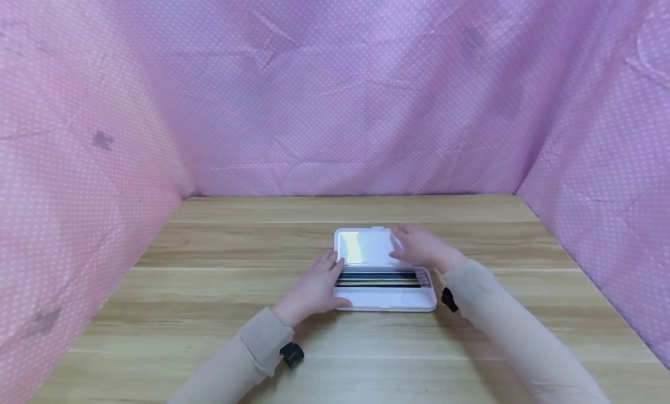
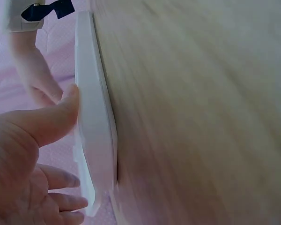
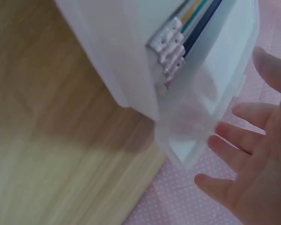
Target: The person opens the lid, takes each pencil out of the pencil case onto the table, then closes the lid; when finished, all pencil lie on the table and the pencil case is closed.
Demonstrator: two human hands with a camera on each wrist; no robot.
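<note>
Case (image 1: pixel 374 300) on table (image 1: pixel 220 247), lid (image 1: pixel 373 247) open toward curtain (image 1: pixel 340 113) | technique: I'd brace case with left hand (image 1: pixel 314 286), guide lid slowly with right hand (image 1: pixel 425 248) | grip: both hands' fingers spread, nothing clamped; left thumb on case rim, right-hand contact unclear | case long axis left-right, pencils (image 1: pixel 374 279) parallel, eraser-like ends (image 3: pixel 173 49) rightward

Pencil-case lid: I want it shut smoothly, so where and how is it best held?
Probably pinch the lid by its far edge, using the right grip from the right: it is open beyond the tray, joined along its near side.
</note>
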